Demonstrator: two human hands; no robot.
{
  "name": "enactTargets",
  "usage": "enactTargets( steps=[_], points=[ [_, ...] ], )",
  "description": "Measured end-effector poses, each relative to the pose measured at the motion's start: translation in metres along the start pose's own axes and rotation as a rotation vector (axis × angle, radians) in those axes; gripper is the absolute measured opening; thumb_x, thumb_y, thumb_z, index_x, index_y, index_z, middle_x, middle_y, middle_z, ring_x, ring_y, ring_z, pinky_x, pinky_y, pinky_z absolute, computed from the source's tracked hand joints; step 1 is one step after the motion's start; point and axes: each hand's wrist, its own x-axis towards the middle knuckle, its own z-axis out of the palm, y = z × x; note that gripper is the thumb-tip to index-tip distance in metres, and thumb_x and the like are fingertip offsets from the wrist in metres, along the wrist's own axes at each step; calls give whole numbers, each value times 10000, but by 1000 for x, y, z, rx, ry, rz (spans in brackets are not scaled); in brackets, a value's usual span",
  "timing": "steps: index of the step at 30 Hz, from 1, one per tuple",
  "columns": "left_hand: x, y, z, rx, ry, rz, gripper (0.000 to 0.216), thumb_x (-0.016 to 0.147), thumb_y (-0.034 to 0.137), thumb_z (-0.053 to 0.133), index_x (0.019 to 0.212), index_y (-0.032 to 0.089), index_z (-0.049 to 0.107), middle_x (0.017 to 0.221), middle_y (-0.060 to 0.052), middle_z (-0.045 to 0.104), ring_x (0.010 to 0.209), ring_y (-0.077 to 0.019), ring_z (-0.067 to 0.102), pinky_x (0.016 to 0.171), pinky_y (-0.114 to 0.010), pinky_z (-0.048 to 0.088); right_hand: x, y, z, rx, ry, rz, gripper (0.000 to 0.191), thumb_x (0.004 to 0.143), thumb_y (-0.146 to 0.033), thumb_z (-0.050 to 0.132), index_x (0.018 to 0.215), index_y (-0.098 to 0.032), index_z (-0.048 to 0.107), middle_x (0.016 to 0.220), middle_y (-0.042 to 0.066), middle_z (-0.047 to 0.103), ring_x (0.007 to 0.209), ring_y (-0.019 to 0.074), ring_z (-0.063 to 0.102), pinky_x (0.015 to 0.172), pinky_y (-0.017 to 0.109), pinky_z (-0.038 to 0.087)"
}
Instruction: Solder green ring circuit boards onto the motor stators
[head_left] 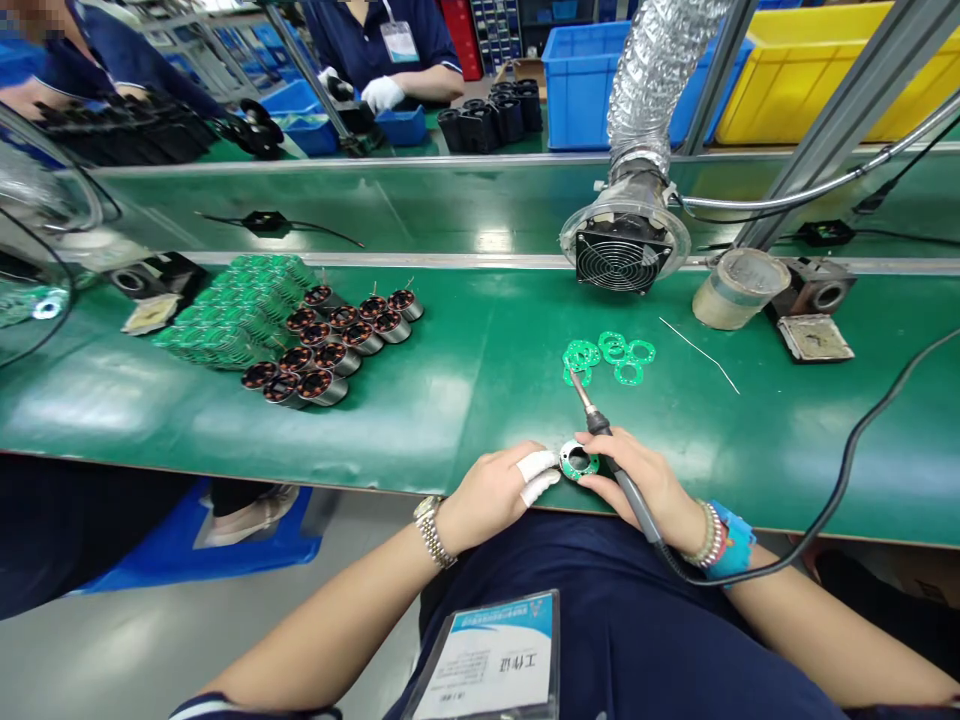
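Observation:
Near the table's front edge, a motor coil core with a green ring-shaped circuit board (pixel 590 468) on its face is held between both hands. My left hand (pixel 487 492), with white covers on the thumb and a finger, is closed on its left side. My right hand (pixel 652 482) has a soldering iron (pixel 598 420) lying across it, hot end pointing away toward the loose boards. The thumb and a fingertip of that same hand also touch the ring board's right side. Beyond them lie several loose green ring boards (pixel 628 372), partly overlapping.
Several wound motor cores (pixel 322 387) stand left beside stacked green boards (pixel 236 305). A fume fan (pixel 619 262) hangs behind the loose boards. Solder wire (pixel 697 353), a round tub (pixel 739 290) and an iron stand (pixel 817 300) are right. The iron's cable (pixel 851 450) crosses my right forearm. Co-workers sit opposite.

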Motion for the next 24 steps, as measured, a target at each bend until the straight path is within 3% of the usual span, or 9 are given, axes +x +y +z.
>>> enactTargets(
  steps=[4, 7, 10, 12, 14, 16, 19, 24],
  points=[
    [3, -3, 0, 156, -31, 45, 195, 844, 247, 458, 885, 176, 634, 915, -110, 624, 766, -190, 575, 698, -301, 455, -1, 1, 1, 0, 3, 2, 251, 835, -182, 568, 1074, -197, 492, 1073, 96, 616, 949, 187, 585, 827, 349, 510],
    [10, 4, 5, 67, 2, -16, 147, 809, 258, 493, 756, 168, 596, 793, -82, 592, 657, -161, 533, 630, -280, 438, -1, 0, 1, 1, 3, 4, 251, 830, -169, 572, 1066, -198, 493, 1084, 96, 617, 970, 189, 581, 840, 349, 507],
    [16, 14, 11, -324, -15, -268, 195, 807, 284, 469, 648, 174, 491, 592, -9, 509, 498, -112, 468, 499, -229, 407, -1, 0, 1, -10, 4, 1, 242, 829, -165, 567, 1058, -199, 495, 1087, 101, 618, 963, 193, 583, 823, 351, 512],
    [17, 17, 12, -667, -99, -475, 251, 831, 333, 426, 632, 182, 436, 496, 30, 448, 409, -95, 432, 413, -207, 378, -1, -1, 1, -17, 5, -3, 239, 829, -164, 565, 1055, -196, 494, 1083, 105, 620, 949, 192, 583, 806, 349, 516],
    [14, 16, 10, -847, -166, -573, 266, 833, 375, 446, 660, 173, 453, 490, 33, 471, 400, -94, 459, 407, -207, 396, -1, -1, 0, -19, 8, -4, 238, 827, -164, 568, 1050, -196, 493, 1075, 104, 623, 933, 189, 583, 796, 343, 517],
    [11, 12, 6, -806, -131, -542, 221, 795, 368, 541, 744, 154, 527, 556, 14, 538, 464, -98, 516, 471, -216, 444, 0, -1, 0, -17, 8, -8, 234, 827, -171, 570, 1047, -198, 493, 1065, 101, 627, 927, 186, 584, 794, 341, 517],
    [8, 2, 3, -629, -30, -377, 189, 757, 314, 616, 870, 162, 613, 718, -18, 597, 561, -104, 558, 551, -232, 479, 0, -1, 0, -9, 8, -10, 238, 833, -185, 563, 1059, -199, 490, 1059, 99, 627, 925, 184, 588, 801, 343, 516],
    [14, -8, 1, -412, 23, -95, 109, 786, 274, 593, 784, 190, 661, 806, -43, 626, 684, -132, 577, 653, -261, 478, 0, 0, 1, 3, 6, -11, 252, 831, -175, 566, 1069, -194, 486, 1070, 104, 620, 937, 189, 583, 807, 351, 513]
  ],
)
